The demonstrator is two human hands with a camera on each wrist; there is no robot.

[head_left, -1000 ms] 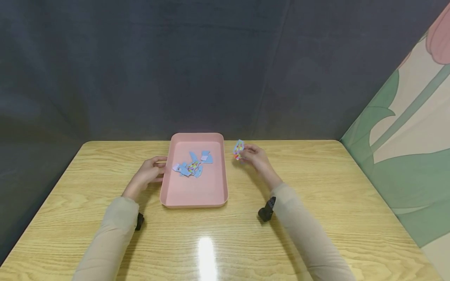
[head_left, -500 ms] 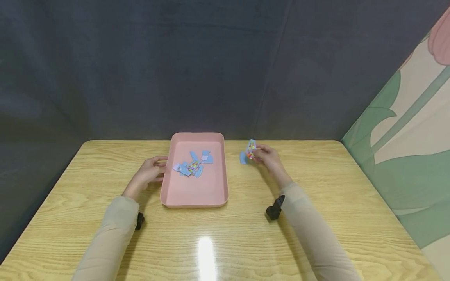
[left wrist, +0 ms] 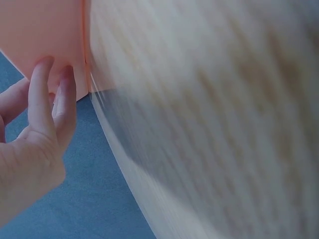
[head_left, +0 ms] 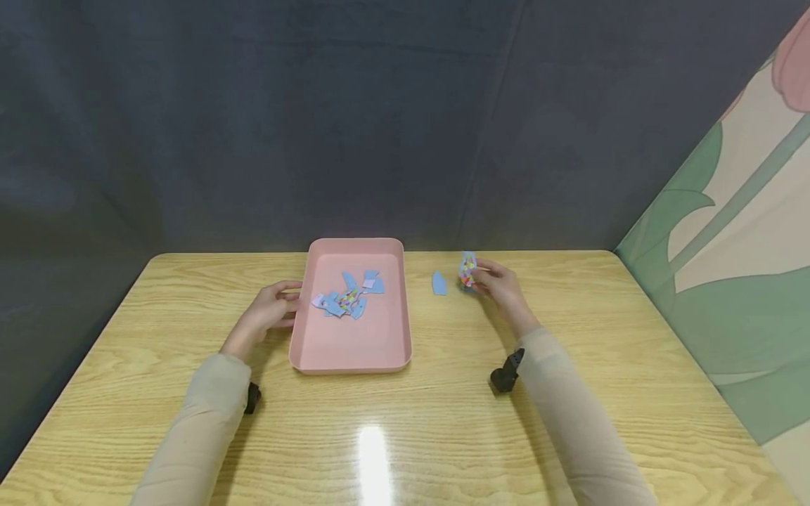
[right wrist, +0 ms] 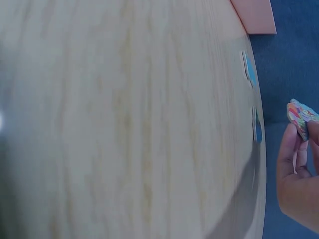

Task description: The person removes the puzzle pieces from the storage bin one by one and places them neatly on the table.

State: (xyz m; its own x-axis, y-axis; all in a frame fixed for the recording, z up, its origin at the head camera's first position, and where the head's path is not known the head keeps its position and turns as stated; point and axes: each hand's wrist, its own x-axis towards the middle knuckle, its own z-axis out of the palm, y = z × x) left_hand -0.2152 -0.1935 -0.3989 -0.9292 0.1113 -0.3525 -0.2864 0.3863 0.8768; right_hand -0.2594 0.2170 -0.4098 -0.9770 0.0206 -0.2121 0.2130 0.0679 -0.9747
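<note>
My right hand (head_left: 501, 287) pinches a puzzle piece (head_left: 467, 268), light blue with multicoloured patches, above the table's far part. In the right wrist view, thumb and fingertips hold this piece, which is partly cut off by the frame. A plain blue puzzle piece (head_left: 439, 283) lies flat on the table, between the tray and that hand. A second blue piece (right wrist: 257, 124) lies below the hand. My left hand (head_left: 264, 313) rests its extended fingers against the outer left wall of the pink tray (head_left: 354, 358). Several blue puzzle pieces (head_left: 348, 301), some patterned, lie overlapping inside it.
The wooden table (head_left: 304, 436) ends at a dark curtain (head_left: 354, 126) behind the tray. A wall hanging with leaves and flowers (head_left: 747, 295) borders its right side. Black wrist cameras (head_left: 505, 376) sit at the sleeves.
My right hand has moved right, still pinching the patterned piece. The blue piece on the table, mostly hidden at first, is now uncovered. The left hand and tray stay put.
</note>
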